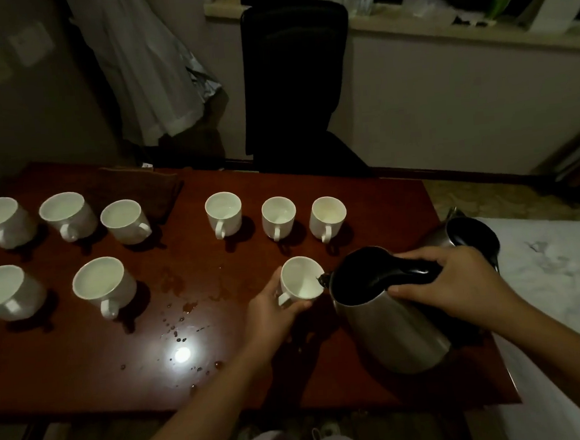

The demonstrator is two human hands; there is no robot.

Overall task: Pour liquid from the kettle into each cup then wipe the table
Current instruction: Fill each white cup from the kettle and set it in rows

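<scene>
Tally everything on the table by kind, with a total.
White cups: 9, five at the left, three in the far row, one held by the left hand at
Steel kettles: 2, one tilted in the right hand at, one behind
Folded brown cloth: 1
Total: 12

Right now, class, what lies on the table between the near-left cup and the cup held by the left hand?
In the head view, spilled droplets on the dark table, between near-left cup and held cup.

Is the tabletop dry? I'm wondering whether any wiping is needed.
No, droplets and small puddles lie on the table near the cup held by the left hand.
</scene>
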